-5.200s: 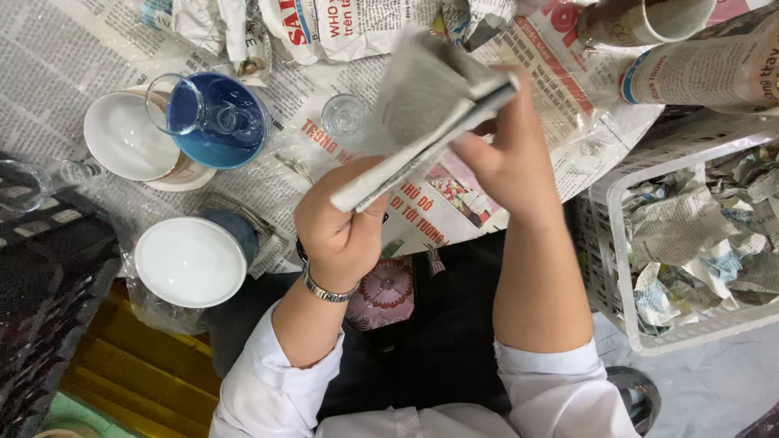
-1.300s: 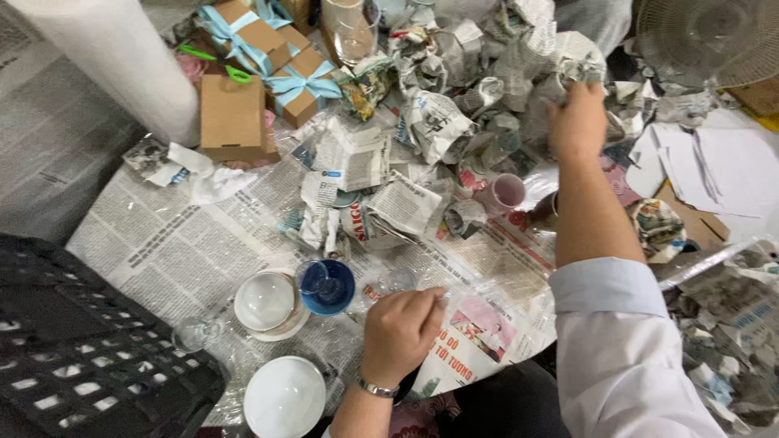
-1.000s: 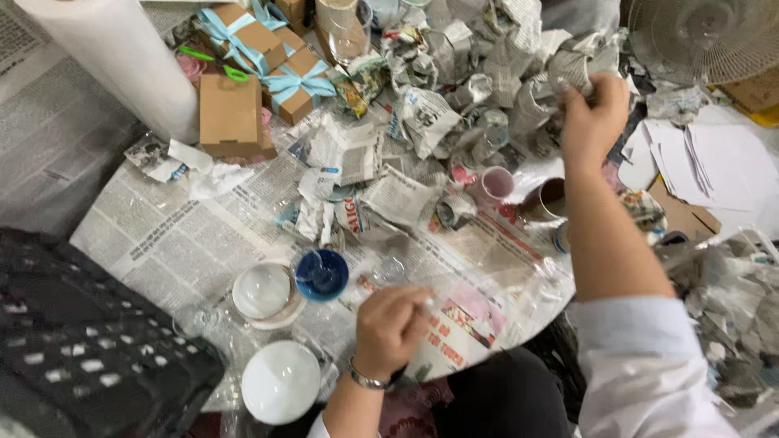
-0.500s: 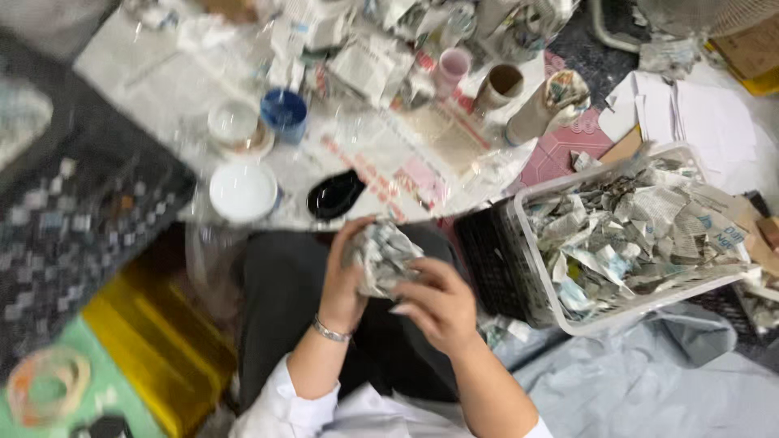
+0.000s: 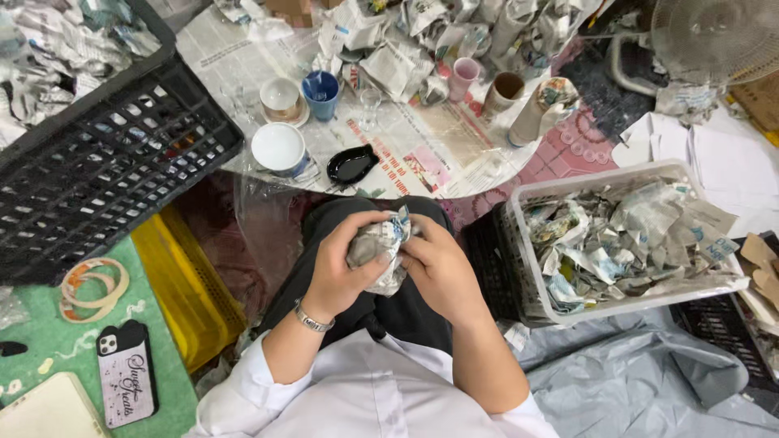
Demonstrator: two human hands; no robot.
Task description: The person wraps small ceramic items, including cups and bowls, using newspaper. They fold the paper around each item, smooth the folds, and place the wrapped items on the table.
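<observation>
Showing one newspaper-wrapped bundle held over the lap, both hands closed around it: left hand cupping its left side, right hand its right. One clear bin of wrapped pieces stands just right; two black crates left. Half a second earlier, the bundle sat in the same two-handed grasp.
</observation>
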